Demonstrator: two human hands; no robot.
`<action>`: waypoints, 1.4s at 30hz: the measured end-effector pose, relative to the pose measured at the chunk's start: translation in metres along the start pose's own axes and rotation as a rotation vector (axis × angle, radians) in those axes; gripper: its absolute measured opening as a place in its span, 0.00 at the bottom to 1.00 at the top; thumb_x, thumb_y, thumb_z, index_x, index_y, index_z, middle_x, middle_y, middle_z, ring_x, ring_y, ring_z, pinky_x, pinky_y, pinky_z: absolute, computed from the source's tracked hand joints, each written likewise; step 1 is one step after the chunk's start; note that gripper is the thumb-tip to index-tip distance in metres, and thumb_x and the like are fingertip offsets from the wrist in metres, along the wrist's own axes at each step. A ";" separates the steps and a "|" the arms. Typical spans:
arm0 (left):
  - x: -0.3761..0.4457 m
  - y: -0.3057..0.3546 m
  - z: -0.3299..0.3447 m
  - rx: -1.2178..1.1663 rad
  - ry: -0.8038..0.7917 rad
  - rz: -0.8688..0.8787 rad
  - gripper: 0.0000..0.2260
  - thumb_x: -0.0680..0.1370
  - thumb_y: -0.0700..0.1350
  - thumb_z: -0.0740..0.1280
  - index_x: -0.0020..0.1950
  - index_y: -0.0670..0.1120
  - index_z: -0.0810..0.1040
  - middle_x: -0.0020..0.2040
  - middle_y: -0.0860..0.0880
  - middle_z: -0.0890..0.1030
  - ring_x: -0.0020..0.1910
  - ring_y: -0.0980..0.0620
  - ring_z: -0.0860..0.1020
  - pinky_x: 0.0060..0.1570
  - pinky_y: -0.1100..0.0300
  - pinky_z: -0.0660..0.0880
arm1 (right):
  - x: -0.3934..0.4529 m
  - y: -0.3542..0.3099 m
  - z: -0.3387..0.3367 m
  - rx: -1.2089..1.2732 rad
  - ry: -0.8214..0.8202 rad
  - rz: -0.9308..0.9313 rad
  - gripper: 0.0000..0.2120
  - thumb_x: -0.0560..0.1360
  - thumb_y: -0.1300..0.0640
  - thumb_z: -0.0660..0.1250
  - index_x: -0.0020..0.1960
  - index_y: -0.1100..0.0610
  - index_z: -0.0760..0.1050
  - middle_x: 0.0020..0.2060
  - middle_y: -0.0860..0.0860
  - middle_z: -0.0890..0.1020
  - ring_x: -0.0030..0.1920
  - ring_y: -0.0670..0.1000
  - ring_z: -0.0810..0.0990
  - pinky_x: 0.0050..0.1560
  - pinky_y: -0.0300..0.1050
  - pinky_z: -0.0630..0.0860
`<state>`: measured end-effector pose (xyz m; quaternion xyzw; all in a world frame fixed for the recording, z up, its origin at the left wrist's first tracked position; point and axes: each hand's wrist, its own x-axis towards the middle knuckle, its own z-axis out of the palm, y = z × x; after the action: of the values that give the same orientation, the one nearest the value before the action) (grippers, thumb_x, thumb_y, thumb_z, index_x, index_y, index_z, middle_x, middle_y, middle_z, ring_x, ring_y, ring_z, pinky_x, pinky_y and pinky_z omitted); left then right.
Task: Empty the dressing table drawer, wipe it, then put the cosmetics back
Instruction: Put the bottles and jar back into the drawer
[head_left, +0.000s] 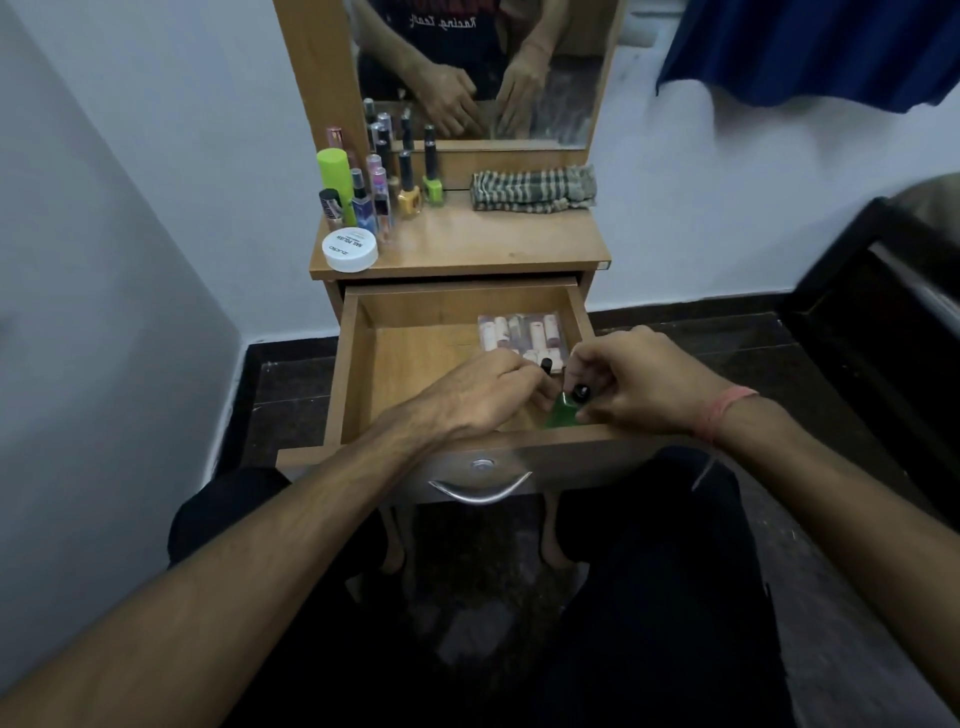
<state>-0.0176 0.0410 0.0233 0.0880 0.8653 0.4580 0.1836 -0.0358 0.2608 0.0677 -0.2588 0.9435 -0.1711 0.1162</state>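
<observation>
Wooden dressing table (498, 244) standing against white wall. Drawer (415, 364) pulled out, nearly bare. Right hand (639, 387) pinching green bottle (563, 413) at front right corner; left hand (483, 392) closing fingers on small black-capped bottle (546, 366). Packet of tubes (519, 335) lying behind. Step underway unclear, emptying or refilling. Cosmetics (363, 197) and cloth (532, 189) on top.

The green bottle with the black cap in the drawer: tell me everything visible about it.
The small green translucent bottle with a round black cap sits at the front right corner of the open wooden drawer, against the front wall, leaning slightly. The right hand pinches it at the cap and side; the left hand reaches in beside it, fingers near another black cap. Its label and base are hidden.
</observation>
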 end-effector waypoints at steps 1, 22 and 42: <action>0.001 -0.001 0.001 -0.004 -0.004 -0.013 0.19 0.87 0.46 0.58 0.59 0.50 0.90 0.49 0.60 0.90 0.49 0.69 0.83 0.52 0.65 0.74 | 0.003 0.001 0.001 -0.021 -0.013 -0.005 0.15 0.67 0.56 0.86 0.47 0.45 0.84 0.41 0.40 0.85 0.44 0.37 0.83 0.52 0.42 0.83; -0.011 -0.006 -0.042 0.142 0.166 0.007 0.17 0.79 0.58 0.64 0.53 0.53 0.90 0.47 0.59 0.89 0.47 0.58 0.86 0.54 0.50 0.84 | 0.017 -0.008 -0.031 -0.052 -0.130 -0.076 0.15 0.70 0.46 0.84 0.52 0.39 0.83 0.47 0.36 0.87 0.47 0.37 0.83 0.52 0.39 0.80; 0.021 -0.020 -0.222 0.637 0.965 0.019 0.13 0.79 0.58 0.76 0.63 0.60 0.88 0.61 0.51 0.81 0.57 0.50 0.79 0.49 0.56 0.72 | 0.226 -0.131 -0.012 0.064 0.496 -0.130 0.15 0.78 0.50 0.75 0.64 0.43 0.80 0.54 0.43 0.85 0.56 0.52 0.84 0.59 0.54 0.82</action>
<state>-0.1255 -0.1322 0.1161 -0.0722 0.9455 0.1649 -0.2714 -0.1705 0.0387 0.0991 -0.2651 0.9187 -0.2663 -0.1219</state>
